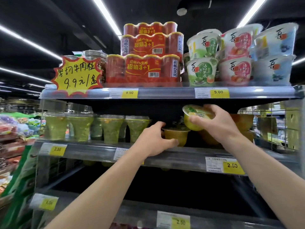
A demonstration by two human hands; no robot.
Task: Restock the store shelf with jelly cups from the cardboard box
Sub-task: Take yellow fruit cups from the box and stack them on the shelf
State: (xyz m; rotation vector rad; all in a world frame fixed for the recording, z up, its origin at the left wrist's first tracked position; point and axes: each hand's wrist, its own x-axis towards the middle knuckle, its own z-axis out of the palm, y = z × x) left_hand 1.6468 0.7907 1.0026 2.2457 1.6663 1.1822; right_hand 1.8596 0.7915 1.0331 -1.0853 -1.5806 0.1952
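My left hand (152, 139) grips a yellow-green jelly cup (177, 135) that stands upright on the middle shelf (99, 150). My right hand (214, 123) holds a second yellow jelly cup (194, 118) tilted on its side, just above and to the right of the first, under the top shelf's dark underside. More orange-yellow jelly cups (241, 119) stand stacked behind my right hand, partly hidden by it. The cardboard box is not in view.
Green cups (110, 128) line the middle shelf's left part. The top shelf (165, 93) carries red can packs (143, 68), large jelly tubs (237, 70) and a yellow price sign (77, 75). Lower shelves are dark. Packaged goods lie at the far left.
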